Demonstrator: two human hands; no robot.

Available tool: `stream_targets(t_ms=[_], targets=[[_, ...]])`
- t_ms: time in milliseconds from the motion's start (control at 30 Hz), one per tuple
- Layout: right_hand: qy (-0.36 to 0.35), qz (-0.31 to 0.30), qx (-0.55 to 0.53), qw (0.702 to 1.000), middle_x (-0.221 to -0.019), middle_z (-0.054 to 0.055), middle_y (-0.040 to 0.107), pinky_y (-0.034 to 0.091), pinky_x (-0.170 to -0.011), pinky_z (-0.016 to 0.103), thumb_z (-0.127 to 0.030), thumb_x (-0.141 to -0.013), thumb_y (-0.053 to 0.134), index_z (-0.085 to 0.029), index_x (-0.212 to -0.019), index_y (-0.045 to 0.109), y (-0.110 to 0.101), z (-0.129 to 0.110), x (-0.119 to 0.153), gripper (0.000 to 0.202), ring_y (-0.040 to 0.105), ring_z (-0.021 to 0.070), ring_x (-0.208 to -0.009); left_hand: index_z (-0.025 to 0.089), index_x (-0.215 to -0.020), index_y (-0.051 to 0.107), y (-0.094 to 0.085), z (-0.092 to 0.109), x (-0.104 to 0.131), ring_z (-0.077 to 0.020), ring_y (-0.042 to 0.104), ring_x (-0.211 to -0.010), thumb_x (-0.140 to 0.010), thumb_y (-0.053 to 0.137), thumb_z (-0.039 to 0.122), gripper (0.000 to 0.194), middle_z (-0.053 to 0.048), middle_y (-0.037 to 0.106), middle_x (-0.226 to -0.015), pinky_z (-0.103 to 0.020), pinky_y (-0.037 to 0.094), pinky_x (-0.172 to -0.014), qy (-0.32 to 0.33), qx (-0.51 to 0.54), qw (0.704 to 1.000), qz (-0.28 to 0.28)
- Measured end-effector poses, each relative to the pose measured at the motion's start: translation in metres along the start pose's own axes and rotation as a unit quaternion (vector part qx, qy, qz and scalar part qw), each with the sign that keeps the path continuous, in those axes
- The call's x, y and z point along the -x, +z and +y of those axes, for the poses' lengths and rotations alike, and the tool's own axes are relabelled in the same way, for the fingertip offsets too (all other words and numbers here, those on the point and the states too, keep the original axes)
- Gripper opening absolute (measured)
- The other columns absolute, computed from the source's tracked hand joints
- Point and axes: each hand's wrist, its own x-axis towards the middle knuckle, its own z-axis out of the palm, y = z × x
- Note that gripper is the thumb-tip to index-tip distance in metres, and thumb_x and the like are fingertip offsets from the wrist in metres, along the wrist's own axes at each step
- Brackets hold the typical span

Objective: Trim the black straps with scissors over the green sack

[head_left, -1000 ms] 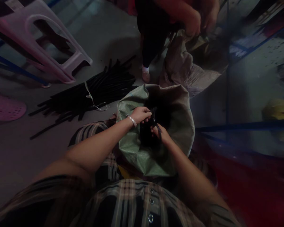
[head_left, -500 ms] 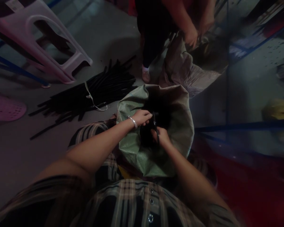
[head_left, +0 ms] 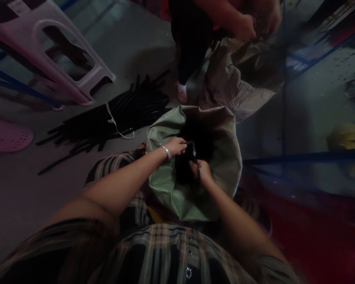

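My left hand (head_left: 176, 146), a silver bangle at its wrist, is closed on a thin black strip (head_left: 189, 142) whose short end pokes out past the fingertips. My right hand (head_left: 203, 172) grips a pair of scissors (head_left: 194, 152) by dark handles, with the blades pointing up beside the strip's end. Both hands are over the mouth of a green woven sack (head_left: 165, 173) between my knees. The sack's inside is too dark to make out.
A bundle of long black strips (head_left: 121, 108) with a white tie lies on the floor at left. Behind it stands a pink plastic stool (head_left: 99, 65). A pink perforated basket (head_left: 10, 134) is at the left edge. Ahead, a co-worker's hands (head_left: 245, 29) are above another sack (head_left: 239, 92).
The black strip's end beyond the scissors is no longer seen, and the blades have shifted slightly. The co-worker's hands have moved up and to the right. My hands hardly moved.
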Motion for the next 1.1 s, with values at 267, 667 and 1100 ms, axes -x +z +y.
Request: stream_targets(t_ms=[267, 667, 1100], targets=[[-0.022, -0.064, 0.038, 0.997, -0.061, 0.001, 0.060, 0.039, -0.039, 0.021, -0.038, -0.075, 0.056, -0.018, -0.070, 0.055, -0.004, 0.002, -0.008, 0.020, 0.055, 0.0127, -0.045, 0.013, -0.090, 0.055, -0.001, 0.004, 0.002, -0.0044, 0.047, -0.039, -0.076, 0.058, 0.012, 0.014, 0.002, 0.063, -0.063, -0.015, 0.030, -0.036, -0.010, 0.072, 0.997, -0.003], [-0.121, -0.060, 0.209, 0.969, -0.071, 0.001, 0.063, 0.038, -0.055, 0.022, -0.034, -0.078, 0.050, -0.019, -0.081, 0.057, -0.012, -0.001, -0.002, 0.016, 0.055, 0.0134, -0.062, 0.014, -0.083, 0.060, 0.003, 0.004, 0.008, -0.0026, 0.045, -0.038, -0.078, 0.057, 0.016, 0.006, 0.002, 0.063, -0.063, -0.013, 0.029, -0.034, 0.001, -0.028, 0.999, -0.042], [-0.028, -0.034, 0.073, 0.996, -0.044, -0.005, 0.047, 0.033, -0.036, 0.019, -0.036, -0.075, 0.048, -0.019, -0.065, 0.051, 0.001, 0.007, -0.002, 0.021, 0.046, 0.0099, -0.036, 0.013, -0.074, 0.061, 0.001, 0.000, 0.006, -0.0048, 0.044, -0.033, -0.079, 0.061, 0.031, 0.019, 0.003, 0.054, -0.049, -0.016, 0.033, -0.035, 0.003, -0.053, 0.999, 0.001]])
